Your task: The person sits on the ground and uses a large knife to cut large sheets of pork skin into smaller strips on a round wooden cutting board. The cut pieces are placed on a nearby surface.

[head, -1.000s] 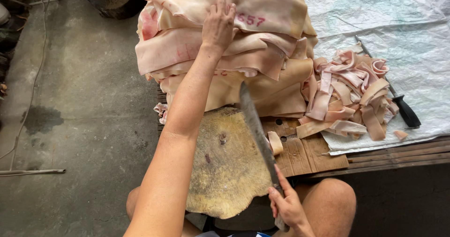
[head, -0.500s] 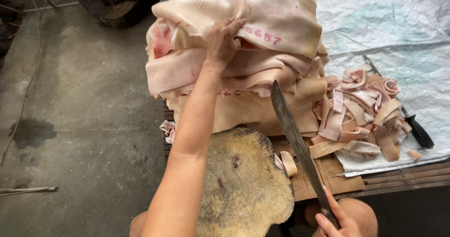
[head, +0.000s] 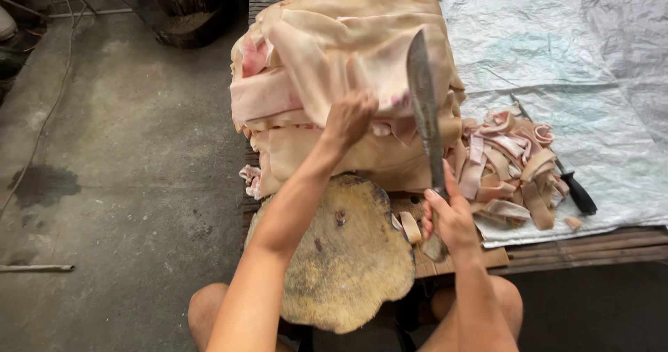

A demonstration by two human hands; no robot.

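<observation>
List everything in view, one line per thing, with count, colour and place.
Stack of pork skin sheets: one tall pile, pale cream and pink, back of the wooden platform.
Cut strips: one heap, pink and cream, on the plastic sheet, right of the stack.
Chopping block: one, round, worn yellow-brown, in front of the stack.
Second knife: one, black handle, beside the strips.
Plastic sheet: one, silver-grey, right side.
Wooden platform: one, brown slats.
Concrete floor: grey, stained, left.
Cleaver: one, dark blade, raised upright.
Left hand: gripping the edge of a skin sheet.
Right hand: fingers around the cleaver handle.
</observation>
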